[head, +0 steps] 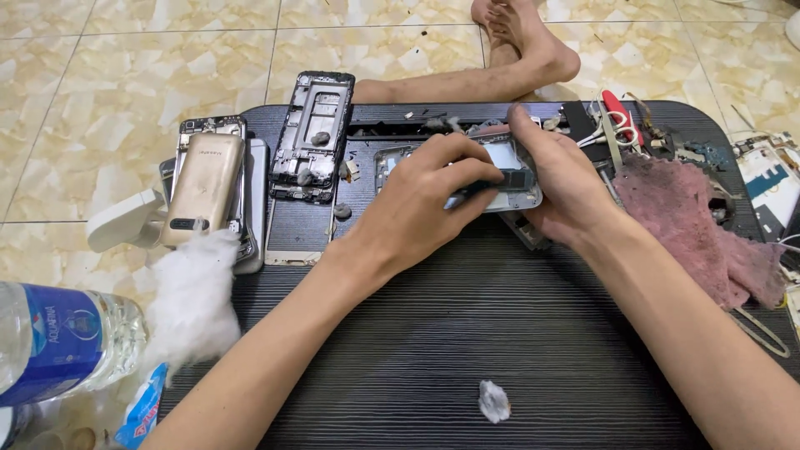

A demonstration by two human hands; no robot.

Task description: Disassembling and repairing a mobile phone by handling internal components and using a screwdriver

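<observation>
Both hands meet over the far middle of the dark table [467, 333]. The right hand [558, 183] cups a phone frame [512, 171] from the right side and below, fingers curled round its edge. The left hand [425, 200] lies across the frame's near side, fingers closed, pinching something small and dark against it; what it is I cannot tell. A gold phone [202, 187] rests on a stack at the left, a cotton tuft [193, 296] near it, a pink cloth [696, 225] on the right, a small wad [493, 402] nearer.
</observation>
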